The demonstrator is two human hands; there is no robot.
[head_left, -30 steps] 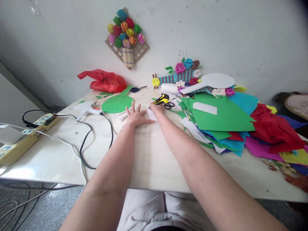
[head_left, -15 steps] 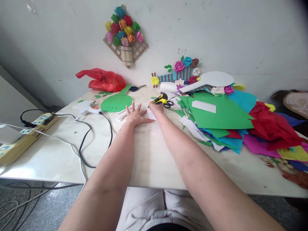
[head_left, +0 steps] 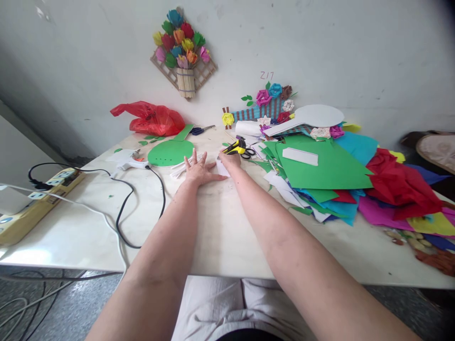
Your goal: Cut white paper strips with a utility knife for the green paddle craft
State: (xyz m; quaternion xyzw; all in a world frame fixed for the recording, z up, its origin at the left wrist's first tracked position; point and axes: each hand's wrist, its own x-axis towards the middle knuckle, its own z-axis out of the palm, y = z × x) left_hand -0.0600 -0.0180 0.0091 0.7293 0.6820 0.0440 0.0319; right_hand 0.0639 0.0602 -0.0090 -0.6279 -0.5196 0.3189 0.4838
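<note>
My left hand [head_left: 201,171] lies flat with its fingers spread, pressing near a small piece of white paper [head_left: 222,168] on the table. Closed around a yellow and black utility knife [head_left: 237,146], my right hand [head_left: 231,160] rests at the paper's right side. The blade end is mostly hidden by my fingers. Just behind the left fingers lie white paper strips [head_left: 180,168]. A round green paper shape [head_left: 171,152] with a handle sits to their left. Black-handled scissors [head_left: 248,153] lie right behind my right hand.
A white glue gun [head_left: 133,164] with a black cord and a power strip [head_left: 42,201] are at left. A red plastic bag [head_left: 154,119] sits at the back. Piled green card [head_left: 327,166] and coloured paper cover the right. A white paddle shape [head_left: 316,115] lies on top.
The view has shifted very slightly. Both hands, the knife and the paper hold nearly the same places.
</note>
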